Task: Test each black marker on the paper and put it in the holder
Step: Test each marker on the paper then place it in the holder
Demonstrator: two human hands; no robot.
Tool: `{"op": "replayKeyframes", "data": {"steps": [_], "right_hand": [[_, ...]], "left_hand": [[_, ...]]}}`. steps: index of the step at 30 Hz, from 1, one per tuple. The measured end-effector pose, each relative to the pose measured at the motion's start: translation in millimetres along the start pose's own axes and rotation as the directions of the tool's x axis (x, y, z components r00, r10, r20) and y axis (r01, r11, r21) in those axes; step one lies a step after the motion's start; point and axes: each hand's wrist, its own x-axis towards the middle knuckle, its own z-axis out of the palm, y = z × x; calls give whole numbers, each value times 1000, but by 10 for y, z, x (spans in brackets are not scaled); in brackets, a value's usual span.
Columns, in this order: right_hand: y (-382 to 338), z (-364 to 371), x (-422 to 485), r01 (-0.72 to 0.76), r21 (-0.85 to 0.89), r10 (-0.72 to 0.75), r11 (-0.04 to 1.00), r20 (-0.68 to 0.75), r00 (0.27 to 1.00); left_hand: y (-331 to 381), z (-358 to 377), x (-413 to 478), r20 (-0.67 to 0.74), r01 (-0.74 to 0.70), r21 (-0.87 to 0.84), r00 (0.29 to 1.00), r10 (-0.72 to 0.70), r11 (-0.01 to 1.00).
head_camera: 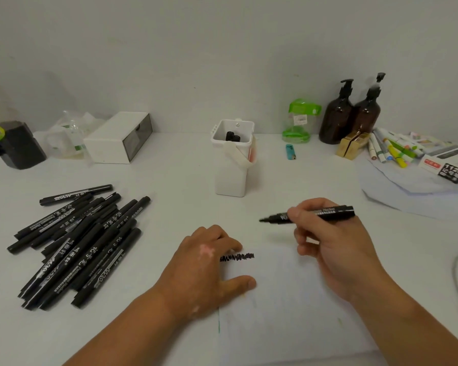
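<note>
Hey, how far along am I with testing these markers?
Early on. Done: two marker ends show inside the white holder, and one scribble is on the paper. In hand: the right hand holds an uncapped marker above the paper, while the left hand rests on its edge. Left: the big pile of markers lies outside the holder.

Markers left, holder behind paper.

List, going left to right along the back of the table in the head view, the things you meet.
Black container → white drawer box → white holder → green-lidded jar → brown pump bottles → coloured markers → box marked 1120.
</note>
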Motion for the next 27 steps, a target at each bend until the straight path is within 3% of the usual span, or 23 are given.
{"op": "replayKeyframes", "data": {"steps": [4, 9, 16, 27], "right_hand": [[102, 56, -13, -12, -49, 17, 999, 89, 996], [198, 195, -99, -2, -242, 49, 970, 188, 981], [279, 209, -97, 22, -574, 29, 818, 79, 996], [316, 216, -84, 54, -620, 25, 783, 118, 993]], "left_hand": [[-79, -62, -38, 8, 32, -17, 999, -32, 999], [-94, -81, -35, 26, 47, -8, 999, -47, 999], [-85, -97, -36, 50, 47, -24, 998, -45, 999], [-85, -103, -37, 58, 57, -14, 997, -56, 998]]}}
